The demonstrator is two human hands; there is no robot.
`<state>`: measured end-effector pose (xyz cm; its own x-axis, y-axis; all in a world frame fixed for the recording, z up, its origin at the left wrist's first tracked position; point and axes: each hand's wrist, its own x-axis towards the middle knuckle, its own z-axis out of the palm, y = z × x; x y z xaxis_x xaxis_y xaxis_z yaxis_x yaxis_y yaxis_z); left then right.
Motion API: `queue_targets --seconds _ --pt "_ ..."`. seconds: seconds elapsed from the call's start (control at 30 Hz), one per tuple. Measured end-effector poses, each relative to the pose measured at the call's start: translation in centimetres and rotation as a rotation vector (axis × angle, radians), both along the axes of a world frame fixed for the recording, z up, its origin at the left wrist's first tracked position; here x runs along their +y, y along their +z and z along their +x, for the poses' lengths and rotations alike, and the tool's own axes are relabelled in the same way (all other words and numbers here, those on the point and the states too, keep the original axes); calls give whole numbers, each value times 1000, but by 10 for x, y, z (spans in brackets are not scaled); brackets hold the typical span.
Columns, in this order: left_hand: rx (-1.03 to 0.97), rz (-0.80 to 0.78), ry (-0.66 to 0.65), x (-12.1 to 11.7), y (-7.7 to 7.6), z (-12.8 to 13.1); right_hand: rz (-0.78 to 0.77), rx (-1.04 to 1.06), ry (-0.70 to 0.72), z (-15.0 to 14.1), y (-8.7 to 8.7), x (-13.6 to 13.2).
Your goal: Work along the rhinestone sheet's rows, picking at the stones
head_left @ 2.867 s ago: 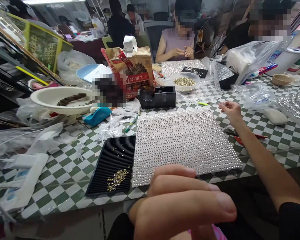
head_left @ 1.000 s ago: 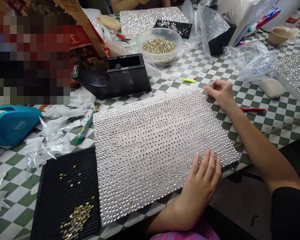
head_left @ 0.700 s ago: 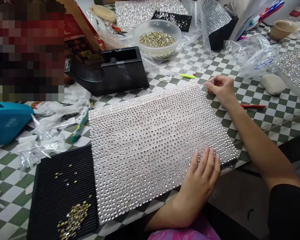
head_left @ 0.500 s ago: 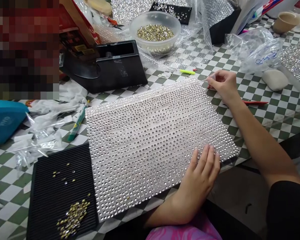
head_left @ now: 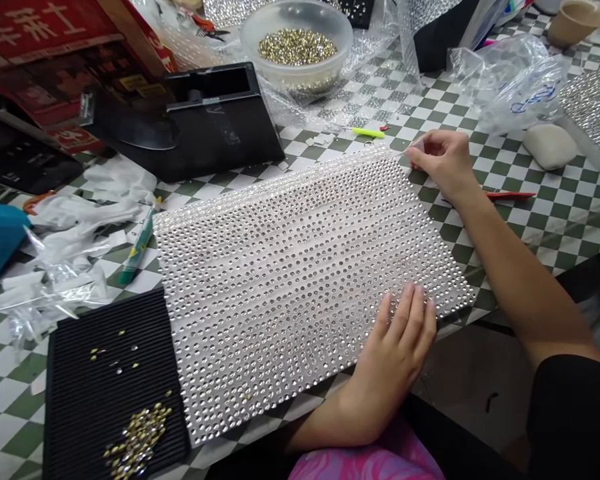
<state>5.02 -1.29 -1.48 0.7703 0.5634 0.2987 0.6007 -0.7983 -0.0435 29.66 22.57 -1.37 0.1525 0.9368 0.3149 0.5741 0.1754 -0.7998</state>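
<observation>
- Vs 2.9 s back: left hand had come down from mid-air, close to the camera, onto the near edge of the stone-studded sheet. Right hand sat closer to the sheet's far right corner than it did then.
- Vs 0.5 s back: both hands held nearly the same spots on the sheet. View had shifted, so more of the red printed bag showed at the left.
- Right grip: thumb and index finger were pinched together on a clear sliver, too small to identify. Remaining fingers were curled in. Couldn't tell whether the sliver touched the sheet.
- Left grip: nothing held. Fingers lay flat and slightly spread on the sheet, pointing away from the body; back of the hand hung past the near edge.
- Right arm pose: forearm ran up from the lower right, black sleeve at the elbow, hand just beside the corner.
- Left arm pose: forearm came in low from the left, wrist bent up toward the sheet.
- Sheet location: flat on the checkered tablecloth, its left edge against the black ribbed tray, which carried loose gold stones.
</observation>
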Motion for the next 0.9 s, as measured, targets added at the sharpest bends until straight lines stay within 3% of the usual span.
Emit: queue_targets --seconds 0.5,0.9 --pt "-6 -4 -3 0 -1 0 27 11 -14 4 -1 1" --pt "8 -4 -10 1 1 -1 17 72 39 4 8 -4"
